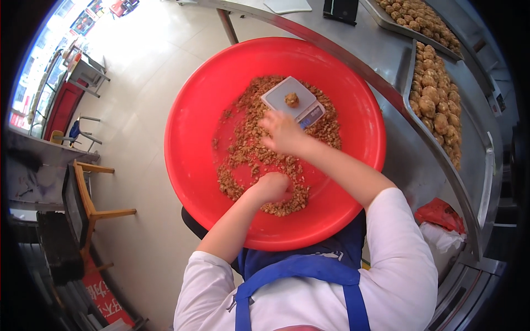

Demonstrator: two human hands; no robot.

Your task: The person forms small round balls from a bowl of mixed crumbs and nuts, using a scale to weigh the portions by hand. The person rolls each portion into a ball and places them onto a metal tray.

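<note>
A large red basin [185, 124] holds a loose layer of crumbly brown filling [245, 144] with nutty bits. A small digital kitchen scale [276, 99] rests on the filling toward the far side, tilted a little, with one rough brown ball [291, 100] on its pale platform. My right hand [282, 132] hovers just on the near side of the scale, fingers apart and slightly blurred, with nothing visible in them. Lower in the basin, my left hand [274, 186] is curled in at the filling; its fingertips are turned under, so whatever they hold is hidden.
On the right, a steel table [381, 52] carries trays with many brown balls [433, 96]. A black stand [340, 11] sits at its far edge. Red and white plastic bags [441, 218] lie below at right. A wooden chair [88, 204] stands on the tiled floor at left.
</note>
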